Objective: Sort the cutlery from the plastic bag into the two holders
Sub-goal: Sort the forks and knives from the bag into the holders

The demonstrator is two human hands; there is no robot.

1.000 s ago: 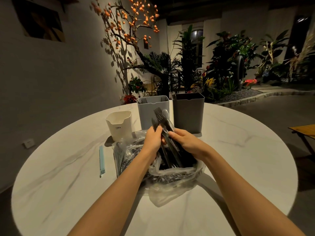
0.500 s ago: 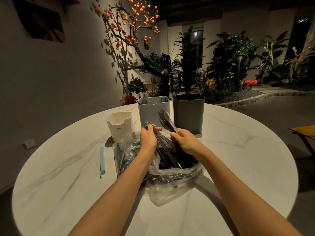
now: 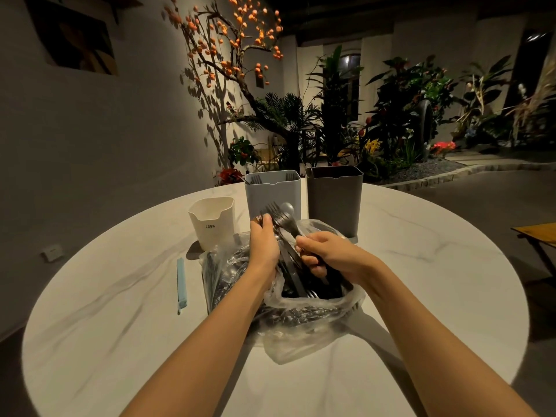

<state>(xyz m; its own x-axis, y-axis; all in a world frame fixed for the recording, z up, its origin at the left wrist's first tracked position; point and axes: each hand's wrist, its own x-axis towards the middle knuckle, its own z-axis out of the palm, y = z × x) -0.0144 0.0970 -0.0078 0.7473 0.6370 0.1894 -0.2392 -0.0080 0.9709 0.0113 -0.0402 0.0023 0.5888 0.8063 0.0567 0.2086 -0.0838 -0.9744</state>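
Note:
A clear plastic bag point(image 3: 304, 329) full of dark cutlery lies in the middle of the round table. Over its open mouth, my right hand point(image 3: 328, 255) grips a bunch of dark forks and a spoon point(image 3: 279, 216) by the handles, heads pointing up and away. My left hand point(image 3: 264, 239) is curled round a dark fork just left of that bunch. Behind the bag stand the light blue-grey holder point(image 3: 272, 195), with some fork tips showing inside, and the dark grey holder point(image 3: 334, 195).
A white cup point(image 3: 212, 221) marked CRBW stands left of the holders on a dark tray point(image 3: 192, 252). A light blue stick point(image 3: 181, 284) lies on the white marble table point(image 3: 105, 311). A wooden stool point(image 3: 538, 236) stands off the table's right edge; plants fill the background.
My left hand has drawn one fork away from the bunch to the left. My right hand has shifted slightly toward me with the remaining cutlery.

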